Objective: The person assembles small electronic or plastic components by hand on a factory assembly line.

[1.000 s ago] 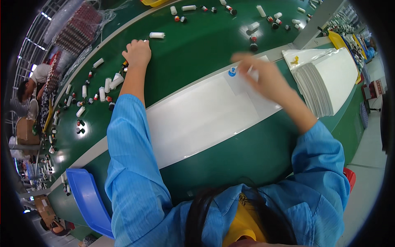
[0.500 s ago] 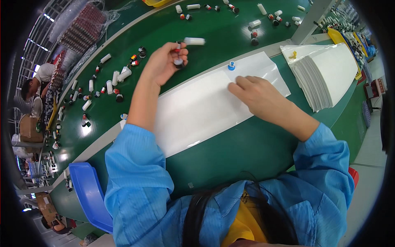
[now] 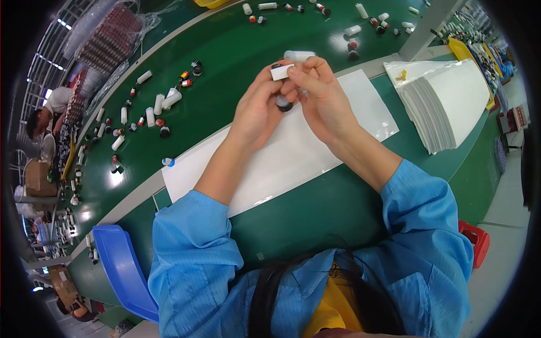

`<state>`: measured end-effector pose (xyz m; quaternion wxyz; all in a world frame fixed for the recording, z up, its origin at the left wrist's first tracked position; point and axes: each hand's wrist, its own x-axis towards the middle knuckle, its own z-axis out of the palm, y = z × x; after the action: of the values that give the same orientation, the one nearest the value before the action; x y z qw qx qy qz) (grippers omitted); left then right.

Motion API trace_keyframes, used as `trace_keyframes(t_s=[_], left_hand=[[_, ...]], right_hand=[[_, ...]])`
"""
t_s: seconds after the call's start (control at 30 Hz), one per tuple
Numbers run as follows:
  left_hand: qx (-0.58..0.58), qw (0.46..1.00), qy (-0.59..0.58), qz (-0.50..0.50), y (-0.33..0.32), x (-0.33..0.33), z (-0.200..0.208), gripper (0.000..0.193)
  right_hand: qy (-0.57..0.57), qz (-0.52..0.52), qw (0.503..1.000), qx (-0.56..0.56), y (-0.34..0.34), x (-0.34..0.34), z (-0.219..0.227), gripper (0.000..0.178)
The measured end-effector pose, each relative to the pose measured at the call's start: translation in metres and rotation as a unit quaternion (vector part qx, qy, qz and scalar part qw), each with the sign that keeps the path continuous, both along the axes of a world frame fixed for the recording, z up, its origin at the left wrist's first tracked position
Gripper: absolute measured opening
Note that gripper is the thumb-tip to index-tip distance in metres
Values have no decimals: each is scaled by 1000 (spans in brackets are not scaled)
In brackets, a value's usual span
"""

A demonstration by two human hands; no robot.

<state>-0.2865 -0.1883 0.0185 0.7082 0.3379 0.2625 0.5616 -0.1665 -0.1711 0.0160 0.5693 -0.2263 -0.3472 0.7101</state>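
Before me, my left hand (image 3: 257, 107) is closed around several small parts. A white tube (image 3: 300, 55) sticks out beyond the fingers, and a dark-rimmed round cap (image 3: 283, 103) shows below them. My right hand (image 3: 328, 104) meets it, thumb and fingers pinching a small white rectangular piece (image 3: 283, 72) between both hands. Whether this piece is joined to the other parts is hidden by the fingers. Both hands are above a long white sheet (image 3: 265, 174) with a glossy, film-like edge. A small blue-and-white part (image 3: 168, 161) lies by the sheet's left end.
On the green surface (image 3: 225, 62) beyond, white tubes and small red-and-black parts lie scattered. A stack of white sheets (image 3: 445, 107) stands at right, next to a metal post (image 3: 429, 28). A blue tray (image 3: 121, 265) is at lower left, a red stool (image 3: 474, 242) at right.
My left hand has moved right with its parts, and my right hand has come up to meet it. The blue part near the sheet's right end no longer shows.
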Motion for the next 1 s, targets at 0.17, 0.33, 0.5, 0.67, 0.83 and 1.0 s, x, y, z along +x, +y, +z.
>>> trace_keyframes(t_s=[0.17,0.33,0.5,0.67,0.83,1.0], left_hand=[[64,998,-6,-13,0,-8,-12,33],[37,999,-27,-22,1,3,-12,39],[28,987,-63,-143,-8,-12,-2,43],[79,855,510,-49,9,-26,4,46],[182,424,848,261,68,-113,-4,19],[-37,453,883,122,103,-183,-3,26]], right_hand=[[-12,-14,1000,-8,0,-13,-10,22],[-43,50,997,-36,3,6,-2,21],[-86,69,994,-4,-2,12,3,39],[-309,75,938,140,33,34,14,58],[-637,-132,710,271,78,63,21,55],[-650,-210,638,355,80,76,0,46]])
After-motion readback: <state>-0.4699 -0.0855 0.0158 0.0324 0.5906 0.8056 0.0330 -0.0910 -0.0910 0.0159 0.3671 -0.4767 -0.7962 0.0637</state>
